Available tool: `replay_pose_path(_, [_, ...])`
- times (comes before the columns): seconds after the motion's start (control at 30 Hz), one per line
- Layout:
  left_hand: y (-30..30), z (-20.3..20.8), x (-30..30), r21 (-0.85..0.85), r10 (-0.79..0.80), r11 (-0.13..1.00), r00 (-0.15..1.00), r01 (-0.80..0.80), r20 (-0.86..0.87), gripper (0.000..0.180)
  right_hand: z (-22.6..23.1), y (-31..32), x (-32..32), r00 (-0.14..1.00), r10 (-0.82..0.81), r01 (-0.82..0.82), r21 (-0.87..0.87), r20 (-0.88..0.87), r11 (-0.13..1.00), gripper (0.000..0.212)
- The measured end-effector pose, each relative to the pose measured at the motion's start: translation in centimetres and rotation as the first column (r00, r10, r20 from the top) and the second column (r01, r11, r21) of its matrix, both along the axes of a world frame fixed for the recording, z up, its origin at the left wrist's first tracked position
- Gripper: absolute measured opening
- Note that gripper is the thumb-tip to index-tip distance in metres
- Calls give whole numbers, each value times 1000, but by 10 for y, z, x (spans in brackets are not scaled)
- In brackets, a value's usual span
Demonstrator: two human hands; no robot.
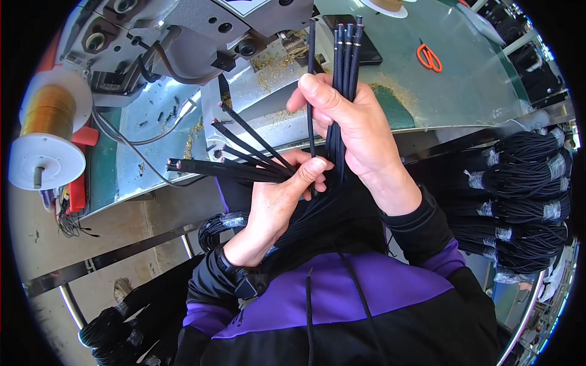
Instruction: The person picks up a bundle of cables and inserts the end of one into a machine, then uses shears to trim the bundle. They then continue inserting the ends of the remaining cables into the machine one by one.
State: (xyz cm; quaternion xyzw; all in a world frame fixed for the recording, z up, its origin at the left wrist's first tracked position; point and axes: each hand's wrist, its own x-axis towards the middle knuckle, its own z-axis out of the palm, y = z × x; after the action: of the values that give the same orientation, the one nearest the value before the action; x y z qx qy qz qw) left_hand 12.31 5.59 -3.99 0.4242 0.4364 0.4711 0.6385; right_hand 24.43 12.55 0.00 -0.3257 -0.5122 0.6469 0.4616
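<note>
My left hand (282,190) is closed round a fanned bunch of black braided cords (210,169), whose cut ends point left and up-left and show reddish tips. Upright in my right hand (357,119) stands a tighter bundle of black cords (349,55), some with a thin gold band near the top. A single black cord (312,49) rises apart from that bundle, passing beside my right thumb and down to my left fingertips. Below both hands the cords run down over my lap.
A grey metal machine (201,36) overhangs the table (464,67) at the far left. Beside it sits a spool of gold wire (52,116). Orange-handled scissors (429,58) and a black flat device (369,49) lie farther back. Coiled cord bundles (525,195) hang at the right.
</note>
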Motion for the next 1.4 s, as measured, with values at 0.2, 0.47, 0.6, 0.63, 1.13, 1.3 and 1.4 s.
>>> replay_pose_path(0.2, [-1, -3, 4, 86, 152, 983, 984, -159, 90, 26, -1, 5, -3, 981, 3, -27, -118, -196, 993, 26])
replay_pose_path(0.47, [2, -3, 5, 33, 325, 933, 879, -359, 350, 18, -4, 25, -16, 953, 0, -83, -258, -304, 963, 25])
replay_pose_path(0.6, [1, -12, 4, 2, 306, 948, 912, -318, 272, 13, -3, 15, -15, 990, -59, 41, -136, -129, 990, 26])
replay_pose_path(0.63, [1, -13, 4, 7, 279, 957, 930, -289, 240, 13, -3, 12, -12, 997, -54, 51, -48, -64, 998, 27])
replay_pose_path(1.13, [-10, -14, 0, 38, 353, 923, 882, -383, 313, 15, -10, 3, -11, 991, -101, 108, 84, -88, 991, 31])
replay_pose_path(1.3, [-16, -12, -15, 137, 403, 882, 873, -450, 272, 17, 0, 11, -9, 980, -62, 64, 4, -187, 998, 30])
replay_pose_path(1.4, [-18, -14, -20, 171, 428, 861, 863, -480, 268, 18, -1, 14, -10, 967, -33, 5, -111, -253, 994, 29])
